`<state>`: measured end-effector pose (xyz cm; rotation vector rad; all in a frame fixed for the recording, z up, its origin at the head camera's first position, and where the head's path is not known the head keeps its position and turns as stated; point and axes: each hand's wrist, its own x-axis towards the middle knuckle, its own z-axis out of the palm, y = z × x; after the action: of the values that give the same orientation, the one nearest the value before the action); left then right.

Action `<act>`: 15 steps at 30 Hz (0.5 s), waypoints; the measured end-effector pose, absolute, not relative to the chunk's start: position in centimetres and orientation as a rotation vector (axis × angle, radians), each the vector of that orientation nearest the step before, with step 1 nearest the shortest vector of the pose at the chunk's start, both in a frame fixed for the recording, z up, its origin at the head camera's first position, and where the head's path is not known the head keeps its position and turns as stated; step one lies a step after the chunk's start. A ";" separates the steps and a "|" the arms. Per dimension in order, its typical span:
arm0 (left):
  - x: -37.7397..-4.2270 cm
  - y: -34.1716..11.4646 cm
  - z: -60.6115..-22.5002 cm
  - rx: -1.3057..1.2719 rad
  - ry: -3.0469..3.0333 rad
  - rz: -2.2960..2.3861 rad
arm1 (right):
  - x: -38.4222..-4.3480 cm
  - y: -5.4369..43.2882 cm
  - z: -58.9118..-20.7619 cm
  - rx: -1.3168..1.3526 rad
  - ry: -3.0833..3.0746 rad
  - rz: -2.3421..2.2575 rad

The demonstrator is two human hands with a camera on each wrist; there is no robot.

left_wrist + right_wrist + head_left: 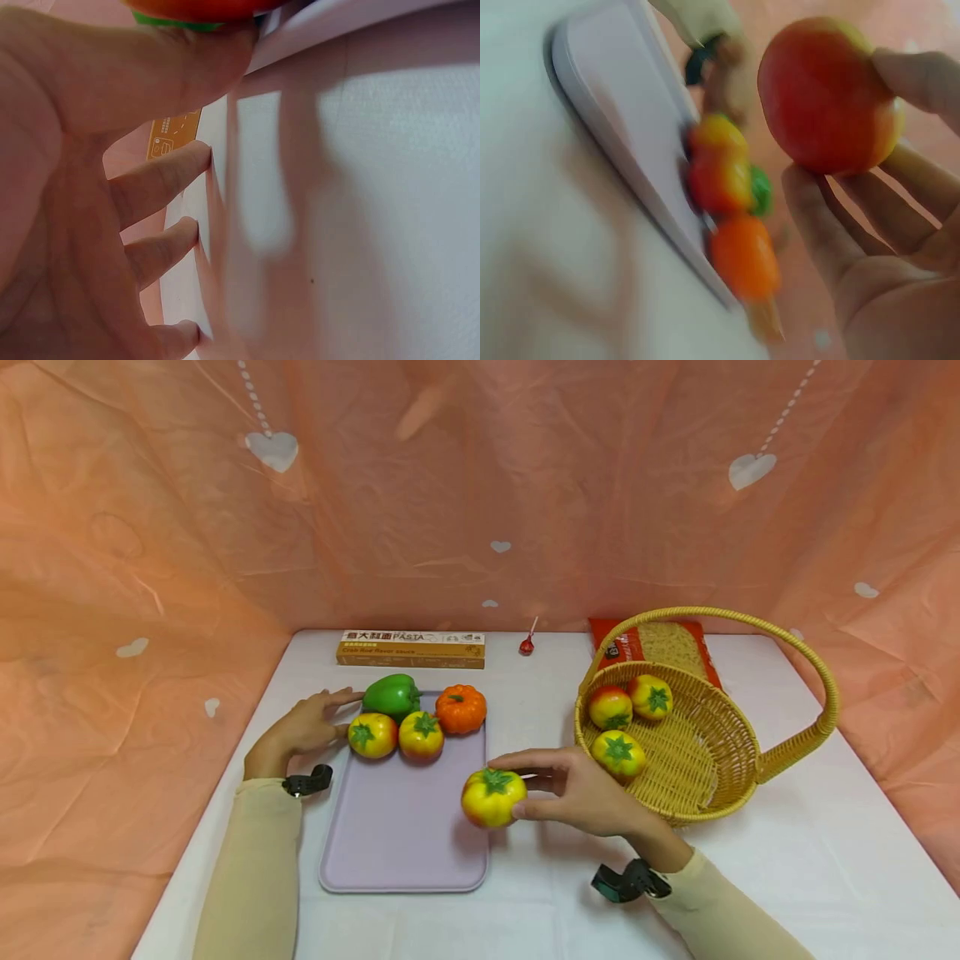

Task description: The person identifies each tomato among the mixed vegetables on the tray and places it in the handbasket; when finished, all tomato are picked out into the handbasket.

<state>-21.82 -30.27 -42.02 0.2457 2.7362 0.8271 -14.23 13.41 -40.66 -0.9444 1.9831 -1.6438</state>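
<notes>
My right hand (573, 792) pinches a yellow-and-red tomato (493, 797) with a green leafy top, held over the right edge of the lilac tray (405, 852). The right wrist view shows the tomato's red underside (821, 97) between thumb and fingers. At the tray's far left corner is my left hand (307, 727), fingers spread, fingertips on the table in the left wrist view. Its thumb (172, 64) lies by the tray edge, close to a tomato (372, 735). Another tomato (421, 737), a green bell pepper (392, 696) and an orange pumpkin (461, 709) sit at the tray's far end.
A wicker basket (738, 752) with a tall handle stands at the right, holding 3 tomatoes (618, 755). Behind it lies a red pasta bag (671, 647). A pasta box (411, 650) and a red lollipop (527, 645) lie along the back edge, before a pink curtain.
</notes>
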 end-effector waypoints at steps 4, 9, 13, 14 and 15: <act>-21.8 -30.4 -42.0 0.234 2.724 0.833 | -13.7 17.9 -40.1 -0.888 2.033 -1.732; -21.8 -30.5 -42.1 0.232 2.720 0.836 | -12.8 23.2 -39.2 -0.811 2.159 -1.796; -21.9 -30.5 -42.1 0.230 2.718 0.832 | -12.3 26.7 -38.8 -0.736 2.277 -1.820; -21.9 -30.5 -42.1 0.227 2.717 0.831 | -12.2 27.4 -38.7 -0.710 2.320 -1.800; -21.9 -30.5 -42.1 0.226 2.717 0.829 | -12.0 28.0 -38.7 -0.675 2.359 -1.773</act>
<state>-21.93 -30.48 -42.12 0.2259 2.7167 0.8288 -12.05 28.05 -38.66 -0.6751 2.3590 -1.7728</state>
